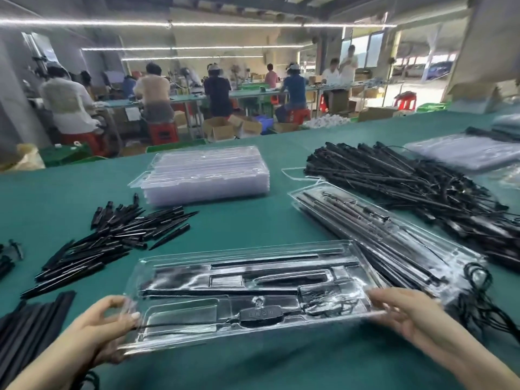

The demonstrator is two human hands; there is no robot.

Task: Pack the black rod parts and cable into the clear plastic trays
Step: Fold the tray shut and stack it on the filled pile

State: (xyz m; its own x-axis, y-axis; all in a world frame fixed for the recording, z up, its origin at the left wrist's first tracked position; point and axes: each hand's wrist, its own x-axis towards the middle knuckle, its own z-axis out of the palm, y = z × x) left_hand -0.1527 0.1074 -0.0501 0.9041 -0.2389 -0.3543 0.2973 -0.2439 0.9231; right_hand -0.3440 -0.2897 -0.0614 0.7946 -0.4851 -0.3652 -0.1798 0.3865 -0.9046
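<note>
Your left hand (107, 322) and right hand (405, 311) gripped the filled clear plastic tray (253, 294) by its ends; level carrying probably kept parts seated.

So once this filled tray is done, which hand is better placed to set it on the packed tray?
Probably the right hand: it grips the filled tray at the end nearest the packed tray, which lies on that side. The left hand holds the far end.

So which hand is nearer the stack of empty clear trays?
Left. The left hand grips the packed tray's left end, below the stack of empty trays; the right hand holds the far right end.
</note>
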